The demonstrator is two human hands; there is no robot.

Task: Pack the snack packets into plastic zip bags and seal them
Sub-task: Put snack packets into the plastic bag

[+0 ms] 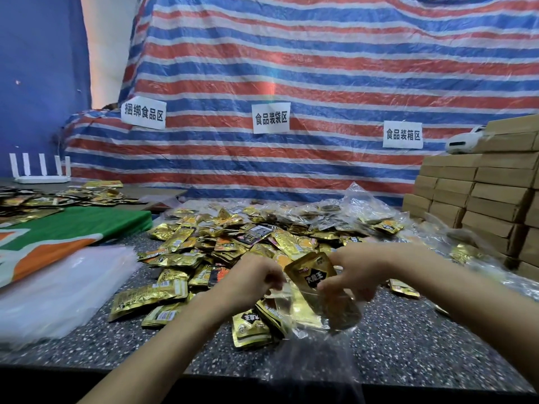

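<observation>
- The left hand (pixel 253 279) has its fingers curled and pinches the near rim of a clear bag (pixel 335 319), which hangs between the two hands and droops toward the table (pixel 408 339) edge.
- The right hand (pixel 354 269) grips a gold packet (pixel 309 271) by its lower side. The packet stands tilted between the hands, its bottom end at the bag's mouth.
- The step in hand looks like feeding this packet into the bag.
- To do it well, the left hand should keep the mouth pulled wide and taut, so the packet's corner does not catch on the zip strip.
- The right hand should slide the packet in flat against the gold ones that seem to lie inside already, then let go only once it sits below the zip line.
- Before sealing, press the air out and keep the film clear of the track.
- Counts: two hands, one packet held, one bag held.
- Packets inside the bag: more than one, number unclear through the film.
- The pile (pixel 233 243) just beyond both hands holds far too many loose packets to count.
- One stack of empty bags (pixel 58 290) lies well left of the left hand; sheets uncountable.
- Filled bags (pixel 350 208) lie beyond the pile; several, number unclear.
- Three paper signs (pixel 271 118) hang far ahead.
- Boxes (pixel 481 199) stack up right of the right hand, many.
- One router (pixel 40 170) stands far left, with five antennas.
</observation>
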